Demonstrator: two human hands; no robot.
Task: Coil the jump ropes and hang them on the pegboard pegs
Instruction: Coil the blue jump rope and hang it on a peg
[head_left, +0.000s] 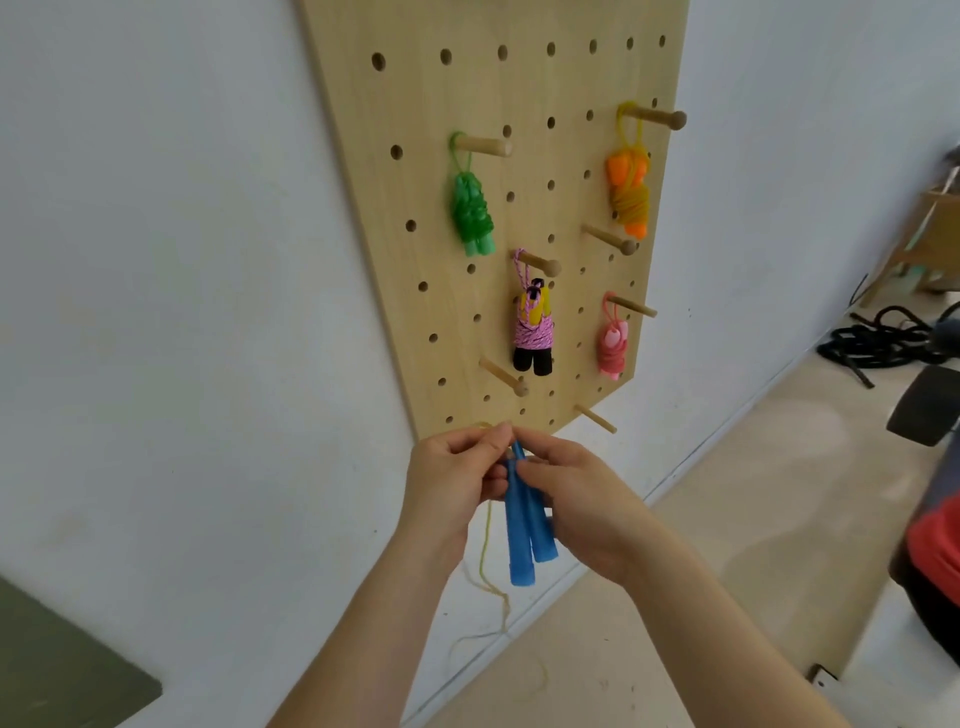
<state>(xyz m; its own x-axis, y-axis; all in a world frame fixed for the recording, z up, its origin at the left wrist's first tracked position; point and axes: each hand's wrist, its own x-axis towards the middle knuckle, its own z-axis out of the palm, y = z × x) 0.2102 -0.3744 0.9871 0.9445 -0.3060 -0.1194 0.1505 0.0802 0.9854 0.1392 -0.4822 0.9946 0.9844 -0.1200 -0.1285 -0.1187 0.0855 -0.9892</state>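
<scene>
wooden pegboard (467, 104) on wall, flat, pale, drilled with round holes, round pegs jutting out. your left hand (452, 483) and right hand (582, 499) meet just below its bottom edge. right fingers curl round two smooth blue handles (524, 530), side by side, ends down. left pinches thin yellow cord (485, 551) at handle tops; cord trails loose to floor. four wound bundles hang on pegs: green (471, 213), orange (627, 192), pink-striped (534, 332), coral (612, 345).
</scene>
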